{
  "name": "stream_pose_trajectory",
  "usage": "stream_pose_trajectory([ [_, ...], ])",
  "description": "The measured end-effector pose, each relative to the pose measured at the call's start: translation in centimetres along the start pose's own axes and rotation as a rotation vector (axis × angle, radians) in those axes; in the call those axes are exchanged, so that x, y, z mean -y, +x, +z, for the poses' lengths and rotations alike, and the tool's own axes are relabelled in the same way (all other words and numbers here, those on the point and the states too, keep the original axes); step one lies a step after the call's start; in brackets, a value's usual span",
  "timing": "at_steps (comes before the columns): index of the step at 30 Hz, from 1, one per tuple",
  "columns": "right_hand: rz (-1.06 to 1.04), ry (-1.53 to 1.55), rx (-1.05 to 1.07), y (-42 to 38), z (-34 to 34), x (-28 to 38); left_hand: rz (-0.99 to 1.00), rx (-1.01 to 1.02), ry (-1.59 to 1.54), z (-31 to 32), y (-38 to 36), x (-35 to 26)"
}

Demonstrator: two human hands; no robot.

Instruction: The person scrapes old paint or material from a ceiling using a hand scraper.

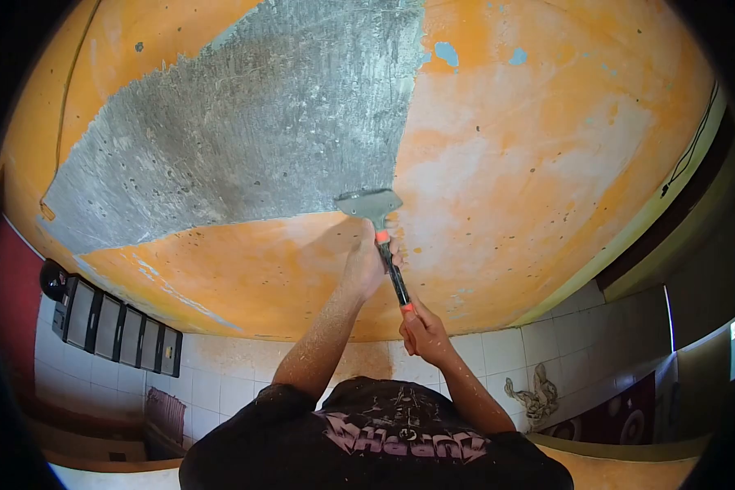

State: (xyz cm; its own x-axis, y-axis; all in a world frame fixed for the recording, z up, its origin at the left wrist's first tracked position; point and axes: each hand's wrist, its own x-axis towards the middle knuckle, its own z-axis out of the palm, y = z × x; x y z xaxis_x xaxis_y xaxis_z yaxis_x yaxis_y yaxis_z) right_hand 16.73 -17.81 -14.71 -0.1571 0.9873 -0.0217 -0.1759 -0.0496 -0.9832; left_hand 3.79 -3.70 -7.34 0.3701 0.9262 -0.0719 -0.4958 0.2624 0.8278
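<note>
- Scraping overhead, the left hand point(366, 265) wraps its fingers round the scraper point(381, 237) near the blade, which is pressed against the orange ceiling point(547, 163); falling flakes could hit the eyes.
- Right hand point(420, 331) grips the handle end, fingers closed; a dusty grip might slip, gouging plaster.

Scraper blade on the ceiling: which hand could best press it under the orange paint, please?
Probably left hand: it grips the black-handled metal scraper just below the blade; right hand holds the handle's end.
</note>
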Motion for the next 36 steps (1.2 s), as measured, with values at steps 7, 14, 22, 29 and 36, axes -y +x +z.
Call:
stream_pose_trajectory([
  [7, -0.067, -0.078, -0.114, 0.5, 0.3, -4.6, -0.032, 0.082, 0.016, -3.4, 1.5, 3.5],
  [14, -0.116, -0.101, -0.241, 0.6, 1.4, -7.3, -0.041, 0.032, 0.021, -4.8, 1.4, 4.7],
  [22, -0.126, -0.03, -0.307, 0.6, 4.8, -6.2, -0.055, 0.145, 0.067, -4.8, 1.2, 3.1],
  [29, -0.121, -0.014, -0.369, 0.8, 6.3, -7.2, -0.096, 0.188, 0.096, -5.8, 1.3, 2.8],
  [36, -0.097, 0.102, -0.415, 0.9, 8.2, -7.0, -0.062, 0.195, 0.135, -6.5, 1.4, 2.2],
])
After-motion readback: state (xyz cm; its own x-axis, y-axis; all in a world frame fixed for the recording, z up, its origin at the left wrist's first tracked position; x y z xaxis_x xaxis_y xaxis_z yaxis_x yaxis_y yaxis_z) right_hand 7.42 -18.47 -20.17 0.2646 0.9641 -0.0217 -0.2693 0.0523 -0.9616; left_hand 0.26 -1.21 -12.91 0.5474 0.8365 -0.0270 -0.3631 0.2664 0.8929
